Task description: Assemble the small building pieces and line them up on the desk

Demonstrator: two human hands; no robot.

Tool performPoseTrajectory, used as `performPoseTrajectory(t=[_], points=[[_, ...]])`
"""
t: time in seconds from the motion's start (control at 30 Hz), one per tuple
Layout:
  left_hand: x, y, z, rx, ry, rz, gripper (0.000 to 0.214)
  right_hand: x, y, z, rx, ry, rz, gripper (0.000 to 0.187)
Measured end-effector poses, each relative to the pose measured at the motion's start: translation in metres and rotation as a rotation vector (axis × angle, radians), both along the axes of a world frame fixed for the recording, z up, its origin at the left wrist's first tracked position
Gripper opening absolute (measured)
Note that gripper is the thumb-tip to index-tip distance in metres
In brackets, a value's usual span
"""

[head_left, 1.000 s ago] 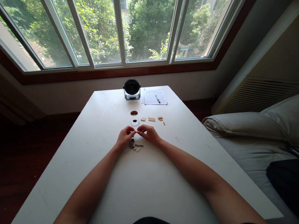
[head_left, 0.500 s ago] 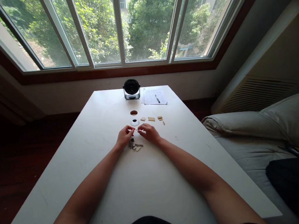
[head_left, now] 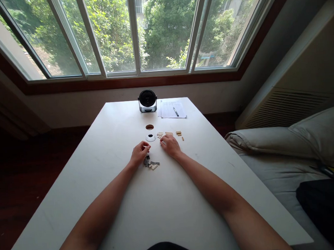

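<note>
Matt white tabletop (head_left: pixel 108 183), plastic bricks (head_left: pixel 152 164), smooth paper sheet (head_left: pixel 166 110), pale cloth pillow (head_left: pixel 272 140).

Gray bricks (head_left: pixel 151 164) between both hands (head_left: pixel 140 152) (head_left: pixel 171 146)

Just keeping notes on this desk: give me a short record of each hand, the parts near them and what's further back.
Left hand: fingertips pinched together; anything held is too small to tell
Right hand: on the table, just in front of the tan plastic bricks
Near left hand: small pile of grey and tan bricks
Further ahead: white ring with dark centre, small brown round piece
Far edge: black round desk fan, sheet of paper, pen
Surface: white table
</note>
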State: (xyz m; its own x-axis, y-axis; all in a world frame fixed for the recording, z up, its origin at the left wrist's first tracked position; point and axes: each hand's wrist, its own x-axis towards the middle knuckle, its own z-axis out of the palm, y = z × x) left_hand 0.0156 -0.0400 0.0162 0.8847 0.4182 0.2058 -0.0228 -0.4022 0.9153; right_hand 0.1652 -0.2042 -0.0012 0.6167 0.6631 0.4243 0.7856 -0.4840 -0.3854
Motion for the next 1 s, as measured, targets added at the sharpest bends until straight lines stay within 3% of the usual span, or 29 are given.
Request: performPoseTrajectory(t=[0.4, 1.0], points=[[0.0024, 0.0023, -0.0066, 0.015, 0.003, -0.004, 0.025, -0.0003, 0.0007, 0.0007, -0.042, 0.0, 0.059, 0.022], [0.002, 0.0009, -0.0039, 0.0, -0.001, -0.013, 0.025, -0.0042, -0.0021, 0.0034, -0.068, -0.023, 0.125, 0.028]])
